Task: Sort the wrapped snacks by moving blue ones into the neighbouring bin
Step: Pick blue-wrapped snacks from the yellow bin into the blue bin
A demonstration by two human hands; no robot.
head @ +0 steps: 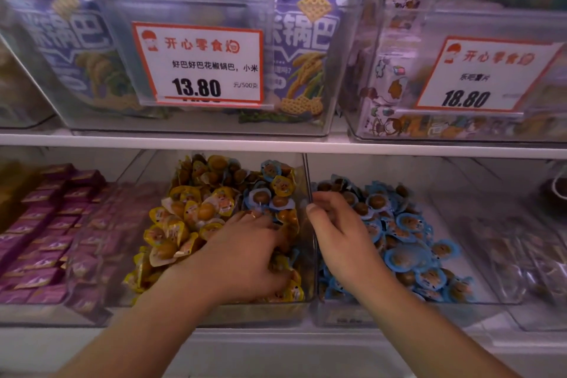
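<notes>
Currently the left hand (245, 252) digs into the yellow-snack bin (306, 255), fingers curled among wrappers; whether they hold anything is unclear. Blue snacks (260, 196) lie behind it. Right hand (340, 236), beside the divider, fingers loosely bent. Yellow ones may get scooped along.

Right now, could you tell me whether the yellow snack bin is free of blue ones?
No: blue-wrapped snacks lie at the back right of the yellow bin, beyond the left hand.
</notes>
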